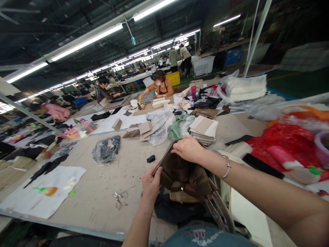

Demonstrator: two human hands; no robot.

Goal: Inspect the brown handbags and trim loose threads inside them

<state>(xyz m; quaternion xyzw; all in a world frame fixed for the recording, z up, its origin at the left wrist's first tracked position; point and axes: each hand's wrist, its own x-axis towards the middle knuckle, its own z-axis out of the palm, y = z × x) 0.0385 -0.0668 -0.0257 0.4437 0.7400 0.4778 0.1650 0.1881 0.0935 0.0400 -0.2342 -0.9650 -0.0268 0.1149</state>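
Observation:
Both hands hold a dark brown bag point(177, 171) with straps and small metal studs, just above the near edge of the table. My left hand point(151, 181) is closed on the left end of its rim, thumb on the near side. Fingers bent, my right hand point(189, 148) grips the upper rim farther right; its fingertips partly dip out of sight. Beneath the bag lie dark cloth point(169, 209) and a tan piece. To the left on the table are metal scissors point(119, 198) and a small black piece point(150, 159).
A plastic-wrapped dark bundle point(106, 150) lies left of centre. Stacked panels point(204, 128) and a clear plastic bag point(160, 127) are beyond my hands. A glue bottle point(48, 190) rests on white paper at left. Red plastic point(280, 144) is at right. Co-workers sit across the table.

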